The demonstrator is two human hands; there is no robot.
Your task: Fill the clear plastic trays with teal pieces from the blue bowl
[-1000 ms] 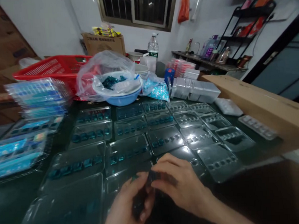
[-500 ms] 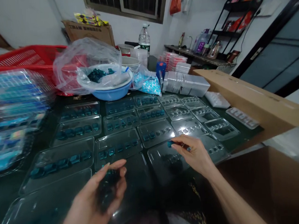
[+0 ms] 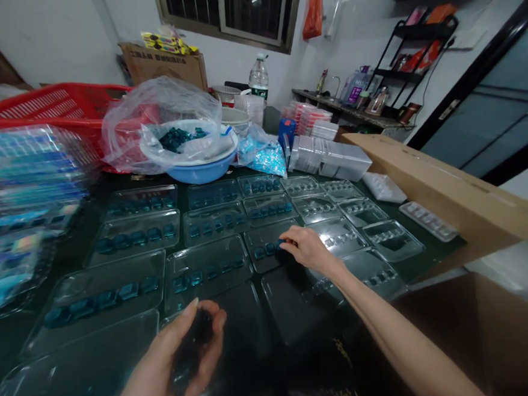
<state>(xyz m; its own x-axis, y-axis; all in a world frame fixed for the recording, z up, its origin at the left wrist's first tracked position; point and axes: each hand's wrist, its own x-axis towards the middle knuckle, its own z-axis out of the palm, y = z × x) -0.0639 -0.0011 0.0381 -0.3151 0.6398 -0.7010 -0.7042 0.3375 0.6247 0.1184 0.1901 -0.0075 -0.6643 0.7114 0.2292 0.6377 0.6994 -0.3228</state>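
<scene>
Rows of clear plastic trays (image 3: 213,247) lie on the dark green tabletop, many with teal faceted gems (image 3: 196,278) in their small wells. My right hand (image 3: 306,246) reaches down to a middle tray, thumb and finger pinched on a teal gem (image 3: 281,243). That gem is at the well beside two others seated in the same row. My left hand (image 3: 189,354) is curled, palm up, near the front edge, around dark teal gems (image 3: 182,372). Their number is hard to make out in the shadow.
A blue basin (image 3: 205,171) with loose teal gems and a plastic bag (image 3: 162,108) stands behind the trays. At left are a red basket (image 3: 77,117) and stacked filled trays (image 3: 27,172). A cardboard box (image 3: 429,177) borders the right side, near stacked clear cases (image 3: 331,155).
My right hand has moved left and forward with the gem, from above the front tray to a well of the middle tray. My left hand stays curled, slightly lower in view.
</scene>
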